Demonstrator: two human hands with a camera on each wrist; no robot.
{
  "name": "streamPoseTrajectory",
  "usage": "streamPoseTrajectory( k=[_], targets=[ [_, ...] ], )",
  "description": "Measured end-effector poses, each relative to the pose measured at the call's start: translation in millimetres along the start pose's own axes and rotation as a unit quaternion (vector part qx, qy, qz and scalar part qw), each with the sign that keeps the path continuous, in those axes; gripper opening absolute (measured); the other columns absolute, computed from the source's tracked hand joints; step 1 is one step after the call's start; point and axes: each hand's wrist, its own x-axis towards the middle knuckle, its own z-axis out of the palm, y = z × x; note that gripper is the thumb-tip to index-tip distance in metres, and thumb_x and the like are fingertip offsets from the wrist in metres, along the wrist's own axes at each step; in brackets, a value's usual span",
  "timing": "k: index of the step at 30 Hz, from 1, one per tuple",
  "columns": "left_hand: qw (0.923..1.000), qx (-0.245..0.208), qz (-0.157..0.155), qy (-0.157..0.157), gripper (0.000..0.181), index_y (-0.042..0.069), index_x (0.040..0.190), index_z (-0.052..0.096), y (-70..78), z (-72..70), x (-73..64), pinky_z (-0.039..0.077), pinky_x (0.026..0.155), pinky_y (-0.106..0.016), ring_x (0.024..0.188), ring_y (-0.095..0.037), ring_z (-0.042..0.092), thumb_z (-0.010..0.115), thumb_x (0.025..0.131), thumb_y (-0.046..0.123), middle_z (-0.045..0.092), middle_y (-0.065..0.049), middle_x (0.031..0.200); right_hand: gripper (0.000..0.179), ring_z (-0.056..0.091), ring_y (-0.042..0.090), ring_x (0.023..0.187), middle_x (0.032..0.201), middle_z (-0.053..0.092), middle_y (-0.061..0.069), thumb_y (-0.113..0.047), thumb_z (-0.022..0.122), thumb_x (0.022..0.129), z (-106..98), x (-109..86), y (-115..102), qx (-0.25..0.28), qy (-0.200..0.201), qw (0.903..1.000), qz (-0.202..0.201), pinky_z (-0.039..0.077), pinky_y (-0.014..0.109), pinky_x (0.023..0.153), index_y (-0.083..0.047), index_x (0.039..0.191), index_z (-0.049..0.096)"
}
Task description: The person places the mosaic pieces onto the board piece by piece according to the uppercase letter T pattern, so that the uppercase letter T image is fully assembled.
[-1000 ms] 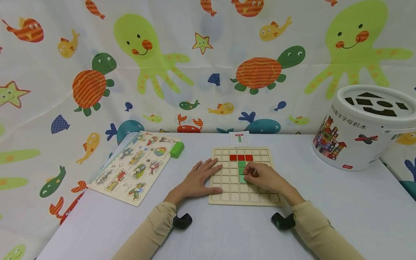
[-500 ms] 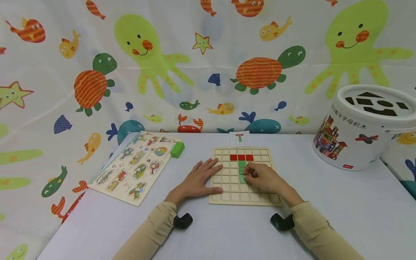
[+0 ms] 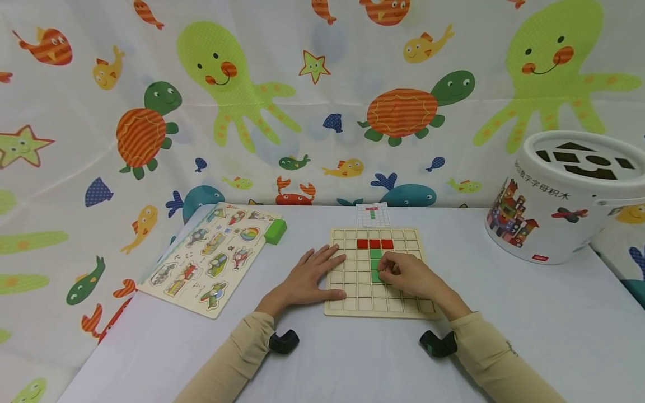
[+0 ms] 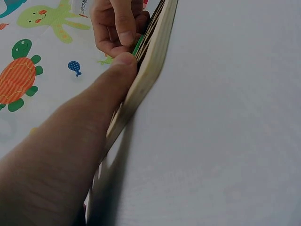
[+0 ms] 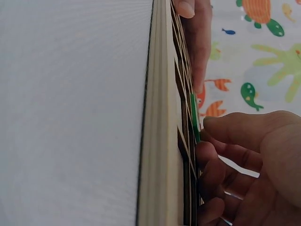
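A wooden grid board (image 3: 356, 304) lies flat on the table. Three red square tiles (image 3: 374, 244) form a row in its upper part, with several green tiles (image 3: 375, 254) in a column below the middle one. The right hand (image 3: 410, 274), fingers curled, holds the lowest green tile (image 3: 375, 277) at its right edge with thumb and fingertips; part of the column is hidden behind it. The left hand (image 3: 309, 275) lies spread, its fingers and thumb resting on the board's left edge. In the right wrist view a green tile (image 5: 194, 117) shows close to the right thumb.
A small pattern card (image 3: 372, 215) with a red and green T lies behind the board. To the left is a picture puzzle board (image 3: 201, 257) with a green block (image 3: 275, 232) at its corner. A white bucket (image 3: 559, 212) stands at the right.
The lowest green tile has turned from pale to deeper green, as if lying flatter in its cell. Both hands have stayed practically in place.
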Motion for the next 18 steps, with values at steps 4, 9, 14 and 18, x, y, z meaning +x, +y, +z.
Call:
streamPoseTrajectory(
  k=[4,9,14,18],
  targets=[
    [1.0000,0.000,0.000,-0.004,0.084,0.027,0.150,0.028,0.5,-0.7,-0.9,0.011,0.118,-0.050,0.148,-0.023,0.013,0.058,0.081,0.064,0.018,-0.001,0.159,0.005,0.051,0.013,0.071,0.079,0.059,-0.002,-0.017,0.063,0.090,-2,-1.0,0,0.011,-0.007,0.9999,0.007,0.045,0.023,0.062,-0.012,0.092,0.062],
    [0.9999,-0.010,0.001,-0.001,0.079,0.027,0.149,0.030,0.7,-2.3,-2.8,0.011,0.118,-0.050,0.148,-0.023,0.014,0.055,0.083,0.064,0.019,-0.001,0.159,0.007,0.052,0.013,0.073,0.083,0.060,-0.002,-0.020,0.062,0.092,-5,-2.5,4,0.020,-0.018,0.9996,0.002,0.045,0.023,0.064,-0.014,0.094,0.062],
    [0.9996,-0.026,-0.003,0.014,0.067,0.024,0.147,0.034,-1.0,-2.5,-3.2,0.013,0.118,-0.048,0.147,-0.022,0.018,0.047,0.091,0.058,0.023,-0.001,0.158,0.008,0.052,0.011,0.074,0.085,0.061,-0.003,-0.023,0.060,0.093,-9,-3.5,11,0.019,-0.023,0.9993,-0.023,0.046,0.023,0.065,-0.015,0.096,0.062],
    [0.9987,-0.032,-0.005,0.040,0.060,0.021,0.146,0.038,-3.0,-3.6,-3.0,0.020,0.117,-0.047,0.145,-0.023,0.025,0.047,0.094,0.051,0.031,-0.002,0.155,0.010,0.054,0.012,0.075,0.087,0.061,-0.003,-0.025,0.059,0.094,-15,-6.4,15,0.029,-0.022,0.9988,-0.033,0.047,0.022,0.065,-0.016,0.098,0.062]
  ],
)
